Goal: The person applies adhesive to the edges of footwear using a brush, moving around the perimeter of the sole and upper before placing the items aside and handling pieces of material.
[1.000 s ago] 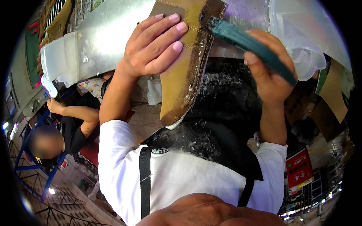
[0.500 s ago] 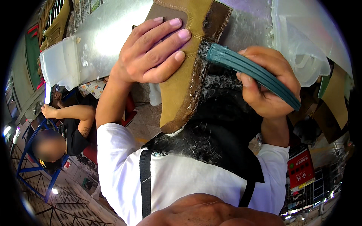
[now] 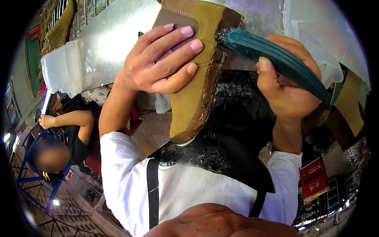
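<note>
A tan and brown boot upper (image 3: 188, 108) lies on its side across the front of the metal bench, its toe pointing down toward my apron. Along its bottom edge runs a dark brown, wet-looking band with whitish strands. My left hand (image 3: 164, 65) is spread over the boot's side and presses it down. In my right hand (image 3: 292, 83) is a brush (image 3: 272, 51) with a curved, ridged dark green handle, gripped between thumb and fingers. Its dark, clotted tip touches the brown band near the heel end. The bristles are partly hidden by residue.
A metal bench (image 3: 106, 37) spans the top. Translucent plastic containers stand at left (image 3: 61, 67) and right (image 3: 316, 47). Another person (image 3: 75, 122) sits at left, an arm raised. My black apron (image 3: 233, 130) hangs close below the boot. A red box (image 3: 314, 177) is lower right.
The brush tip has moved up along the band toward the heel, and my right hand has shifted slightly right. The boot and my left hand have slid slightly down and right.
</note>
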`<state>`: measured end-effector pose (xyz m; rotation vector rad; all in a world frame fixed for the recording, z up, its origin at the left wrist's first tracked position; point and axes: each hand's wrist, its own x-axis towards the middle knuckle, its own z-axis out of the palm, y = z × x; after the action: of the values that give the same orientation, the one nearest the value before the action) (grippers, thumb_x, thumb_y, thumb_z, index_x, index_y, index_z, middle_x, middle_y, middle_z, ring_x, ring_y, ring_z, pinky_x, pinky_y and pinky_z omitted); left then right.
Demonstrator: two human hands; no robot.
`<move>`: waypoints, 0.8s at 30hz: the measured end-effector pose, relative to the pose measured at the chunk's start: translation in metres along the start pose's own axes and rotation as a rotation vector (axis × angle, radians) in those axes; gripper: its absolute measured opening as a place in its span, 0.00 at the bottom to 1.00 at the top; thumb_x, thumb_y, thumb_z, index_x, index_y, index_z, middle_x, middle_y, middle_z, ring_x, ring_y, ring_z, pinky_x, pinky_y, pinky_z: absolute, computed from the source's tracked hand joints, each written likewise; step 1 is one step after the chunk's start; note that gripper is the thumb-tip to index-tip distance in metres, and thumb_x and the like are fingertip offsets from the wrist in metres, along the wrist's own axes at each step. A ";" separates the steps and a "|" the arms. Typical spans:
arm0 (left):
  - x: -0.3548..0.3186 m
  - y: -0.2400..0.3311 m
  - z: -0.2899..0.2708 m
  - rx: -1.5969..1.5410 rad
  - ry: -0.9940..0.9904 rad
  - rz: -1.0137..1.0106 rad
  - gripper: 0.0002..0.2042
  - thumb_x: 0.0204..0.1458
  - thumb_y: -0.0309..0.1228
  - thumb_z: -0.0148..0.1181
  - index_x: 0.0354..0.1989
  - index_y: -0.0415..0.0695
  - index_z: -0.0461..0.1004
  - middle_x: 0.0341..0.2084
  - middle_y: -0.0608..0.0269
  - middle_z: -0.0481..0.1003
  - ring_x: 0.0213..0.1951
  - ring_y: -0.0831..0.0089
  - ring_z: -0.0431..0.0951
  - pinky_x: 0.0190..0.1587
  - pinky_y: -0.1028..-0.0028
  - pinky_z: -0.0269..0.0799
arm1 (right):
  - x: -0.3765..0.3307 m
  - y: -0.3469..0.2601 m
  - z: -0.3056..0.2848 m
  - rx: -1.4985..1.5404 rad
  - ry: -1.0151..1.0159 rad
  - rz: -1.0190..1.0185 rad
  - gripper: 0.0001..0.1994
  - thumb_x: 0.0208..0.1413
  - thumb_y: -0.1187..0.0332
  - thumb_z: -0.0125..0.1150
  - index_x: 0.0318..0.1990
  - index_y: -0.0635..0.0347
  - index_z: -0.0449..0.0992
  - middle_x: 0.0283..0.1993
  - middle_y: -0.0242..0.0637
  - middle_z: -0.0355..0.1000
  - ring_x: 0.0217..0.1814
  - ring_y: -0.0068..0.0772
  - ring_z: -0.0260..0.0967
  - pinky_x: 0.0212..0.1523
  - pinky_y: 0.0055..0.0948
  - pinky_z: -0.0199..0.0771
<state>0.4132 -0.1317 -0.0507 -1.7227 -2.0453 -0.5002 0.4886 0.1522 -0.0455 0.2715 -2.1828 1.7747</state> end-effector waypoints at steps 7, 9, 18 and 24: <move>0.001 0.001 0.000 0.008 -0.006 -0.011 0.19 0.54 0.28 0.67 0.52 0.48 0.68 0.50 0.55 0.81 0.48 0.52 0.83 0.51 0.56 0.80 | 0.009 -0.007 0.004 -0.116 0.030 0.026 0.12 0.51 0.85 0.67 0.44 0.78 0.79 0.45 0.50 0.79 0.39 0.29 0.77 0.39 0.24 0.79; 0.002 0.002 0.000 0.011 -0.003 -0.015 0.19 0.53 0.27 0.66 0.52 0.47 0.68 0.50 0.55 0.81 0.48 0.52 0.83 0.51 0.56 0.80 | 0.007 -0.001 0.005 -0.125 0.059 0.001 0.12 0.53 0.86 0.66 0.46 0.78 0.78 0.48 0.52 0.78 0.39 0.30 0.78 0.41 0.26 0.80; -0.001 0.002 0.003 0.046 0.028 -0.008 0.17 0.53 0.25 0.66 0.50 0.46 0.68 0.49 0.53 0.81 0.50 0.52 0.82 0.52 0.55 0.80 | -0.038 0.006 -0.002 0.320 -0.092 0.063 0.13 0.54 0.81 0.70 0.46 0.75 0.76 0.43 0.54 0.80 0.43 0.42 0.81 0.43 0.33 0.82; 0.006 0.002 0.000 0.072 0.001 0.081 0.19 0.51 0.22 0.64 0.51 0.39 0.68 0.46 0.40 0.80 0.47 0.44 0.82 0.49 0.50 0.81 | -0.047 -0.002 -0.008 0.383 -0.211 0.042 0.13 0.51 0.81 0.71 0.43 0.74 0.77 0.41 0.54 0.80 0.41 0.41 0.81 0.42 0.32 0.82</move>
<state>0.4139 -0.1266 -0.0473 -1.7538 -1.9597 -0.3965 0.5344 0.1575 -0.0592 0.5243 -1.9729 2.2747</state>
